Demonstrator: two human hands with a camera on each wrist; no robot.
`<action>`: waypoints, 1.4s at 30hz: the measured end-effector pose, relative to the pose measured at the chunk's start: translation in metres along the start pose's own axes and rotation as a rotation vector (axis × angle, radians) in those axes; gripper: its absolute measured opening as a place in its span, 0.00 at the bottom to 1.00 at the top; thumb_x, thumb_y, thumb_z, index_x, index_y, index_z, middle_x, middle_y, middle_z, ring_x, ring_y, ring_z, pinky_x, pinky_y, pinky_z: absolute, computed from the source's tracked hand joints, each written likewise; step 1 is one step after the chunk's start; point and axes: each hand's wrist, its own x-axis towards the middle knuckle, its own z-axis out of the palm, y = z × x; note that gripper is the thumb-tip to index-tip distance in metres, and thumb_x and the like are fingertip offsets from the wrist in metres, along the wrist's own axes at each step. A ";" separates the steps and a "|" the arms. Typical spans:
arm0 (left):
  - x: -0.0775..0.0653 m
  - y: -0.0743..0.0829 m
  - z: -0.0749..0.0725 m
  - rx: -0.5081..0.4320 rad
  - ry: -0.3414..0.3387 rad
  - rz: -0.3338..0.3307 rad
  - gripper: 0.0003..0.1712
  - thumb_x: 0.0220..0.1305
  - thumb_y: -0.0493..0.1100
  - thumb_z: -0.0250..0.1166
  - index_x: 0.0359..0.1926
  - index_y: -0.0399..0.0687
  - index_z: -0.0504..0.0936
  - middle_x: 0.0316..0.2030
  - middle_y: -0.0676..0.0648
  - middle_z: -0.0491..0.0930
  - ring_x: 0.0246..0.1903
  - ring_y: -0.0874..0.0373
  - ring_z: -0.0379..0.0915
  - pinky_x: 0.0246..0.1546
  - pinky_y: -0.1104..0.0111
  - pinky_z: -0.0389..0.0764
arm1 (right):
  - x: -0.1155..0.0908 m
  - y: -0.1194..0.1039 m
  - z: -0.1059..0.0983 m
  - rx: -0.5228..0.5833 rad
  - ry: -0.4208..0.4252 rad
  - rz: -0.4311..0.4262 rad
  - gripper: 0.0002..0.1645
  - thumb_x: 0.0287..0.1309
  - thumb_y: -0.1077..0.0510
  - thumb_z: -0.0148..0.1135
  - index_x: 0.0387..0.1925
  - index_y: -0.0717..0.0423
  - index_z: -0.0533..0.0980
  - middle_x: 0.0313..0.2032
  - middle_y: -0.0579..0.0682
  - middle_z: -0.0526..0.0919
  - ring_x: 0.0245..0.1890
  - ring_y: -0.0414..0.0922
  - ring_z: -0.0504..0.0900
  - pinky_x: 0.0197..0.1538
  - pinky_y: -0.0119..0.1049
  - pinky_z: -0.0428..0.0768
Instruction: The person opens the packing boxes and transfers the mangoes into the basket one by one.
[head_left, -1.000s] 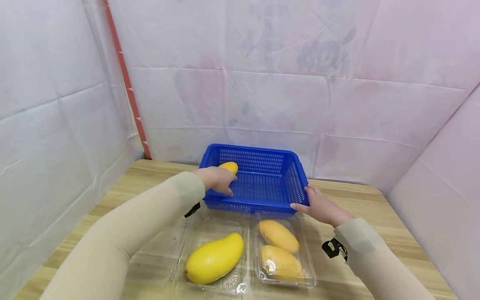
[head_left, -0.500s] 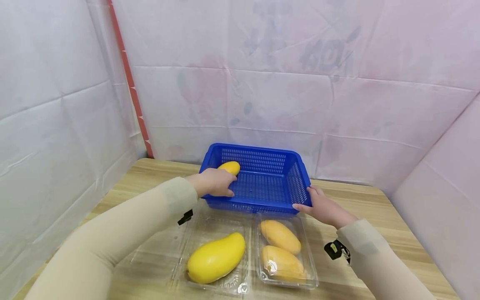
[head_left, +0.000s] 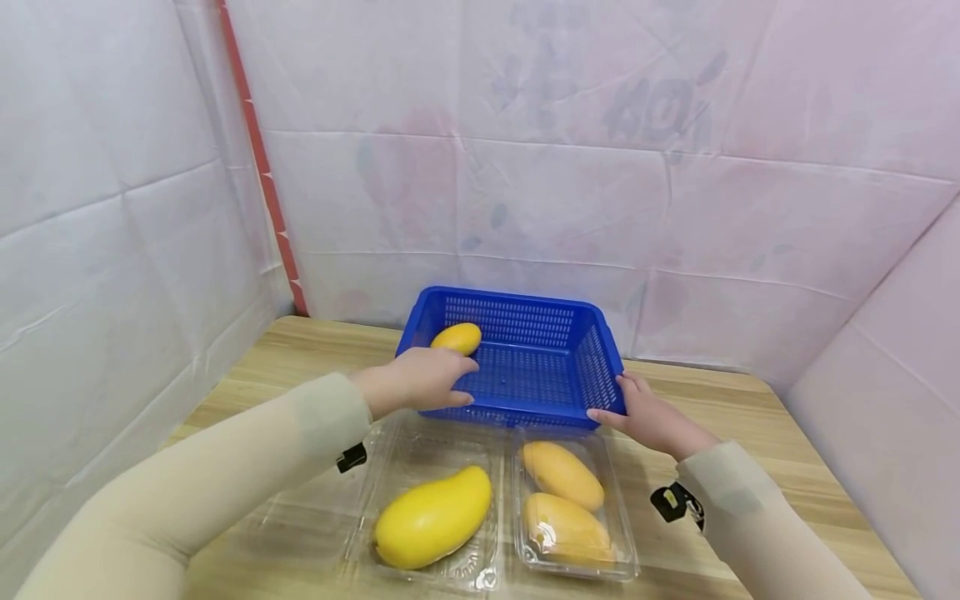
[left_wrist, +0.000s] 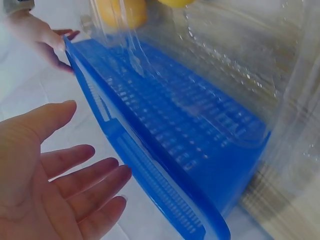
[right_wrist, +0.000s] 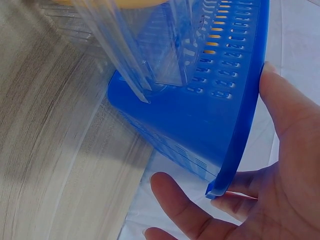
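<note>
A small yellow mango (head_left: 459, 335) lies in the left part of the blue plastic basket (head_left: 525, 371). My left hand (head_left: 423, 379) is over the basket's near left side, just in front of this mango. Its fingers are extended and hold nothing, as the palm (left_wrist: 55, 190) in the left wrist view shows. At the opposite end, my right hand (head_left: 648, 415) grips the basket's near right corner, its thumb on the near rim. In the right wrist view the thumb touches the rim (right_wrist: 252, 100), with some fingers behind the corner.
In front of the basket, a clear plastic box (head_left: 480, 571) contains a large yellow mango (head_left: 433, 518). Beside it, another clear box (head_left: 622, 550) holds two orange-yellow mangoes (head_left: 562, 475). Cloth-covered walls (head_left: 540, 208) enclose the wooden table (head_left: 697, 383) behind and at both sides.
My left hand has drawn back from the small mango toward the basket's near left edge, exposing more of the fruit. The right hand has stayed at the corner.
</note>
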 end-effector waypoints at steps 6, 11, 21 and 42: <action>-0.015 0.009 0.002 -0.007 0.082 0.089 0.26 0.62 0.56 0.61 0.58 0.50 0.75 0.52 0.50 0.76 0.49 0.59 0.73 0.39 0.63 0.79 | 0.000 0.000 0.001 -0.006 -0.010 0.012 0.57 0.60 0.35 0.53 0.64 0.81 0.46 0.63 0.77 0.48 0.59 0.73 0.58 0.56 0.64 0.62; -0.021 0.011 0.004 -0.014 0.122 0.135 0.24 0.62 0.55 0.61 0.56 0.49 0.77 0.49 0.51 0.78 0.47 0.60 0.73 0.39 0.65 0.79 | 0.000 -0.001 0.001 -0.003 -0.014 0.015 0.57 0.60 0.35 0.53 0.64 0.81 0.46 0.63 0.77 0.47 0.59 0.73 0.58 0.57 0.64 0.61; -0.027 0.015 0.004 -0.040 0.093 0.153 0.24 0.63 0.54 0.60 0.57 0.49 0.76 0.50 0.51 0.77 0.49 0.60 0.73 0.44 0.64 0.77 | -0.001 -0.001 -0.002 -0.022 -0.003 -0.004 0.57 0.60 0.36 0.53 0.62 0.83 0.47 0.61 0.79 0.48 0.58 0.73 0.59 0.55 0.64 0.63; -0.041 0.026 0.010 -0.032 -0.004 0.207 0.24 0.62 0.54 0.61 0.55 0.48 0.77 0.49 0.50 0.78 0.49 0.58 0.74 0.46 0.63 0.76 | 0.000 0.003 0.000 0.009 0.007 -0.016 0.59 0.59 0.33 0.52 0.63 0.83 0.46 0.62 0.79 0.47 0.59 0.74 0.56 0.56 0.64 0.61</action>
